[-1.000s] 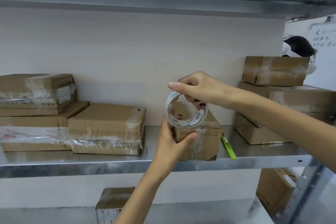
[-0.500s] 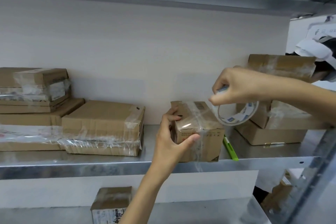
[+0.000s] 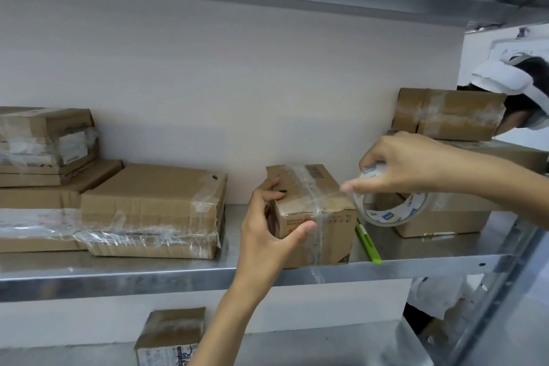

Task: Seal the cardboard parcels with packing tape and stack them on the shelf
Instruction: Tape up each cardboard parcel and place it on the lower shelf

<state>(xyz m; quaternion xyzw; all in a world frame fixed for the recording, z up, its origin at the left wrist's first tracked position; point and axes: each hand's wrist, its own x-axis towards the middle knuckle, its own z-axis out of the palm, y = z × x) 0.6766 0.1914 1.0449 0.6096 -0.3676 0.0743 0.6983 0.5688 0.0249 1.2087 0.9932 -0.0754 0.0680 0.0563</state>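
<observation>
A small cardboard parcel (image 3: 335,229) stands near the front edge of the metal shelf (image 3: 118,273). My left hand (image 3: 267,226) grips its left end, thumb on the front face and fingers over the top. A strip of clear tape runs over the parcel's top and down its front, hanging past the shelf edge. My right hand (image 3: 413,166) holds the roll of clear packing tape (image 3: 392,208) just right of the parcel, with a stretch of tape drawn taut from the parcel's top to the roll.
Taped flat parcels (image 3: 151,208) lie stacked on the shelf's left side, and more boxes (image 3: 448,116) are piled at the right. A green utility knife (image 3: 368,244) lies beside the small parcel. Another box (image 3: 169,336) sits on the lower shelf. A person (image 3: 520,89) stands beyond the right upright.
My right hand carried the tape roll from above the parcel over to its right side, drawing tape across the top. My left hand kept its grip on the parcel.
</observation>
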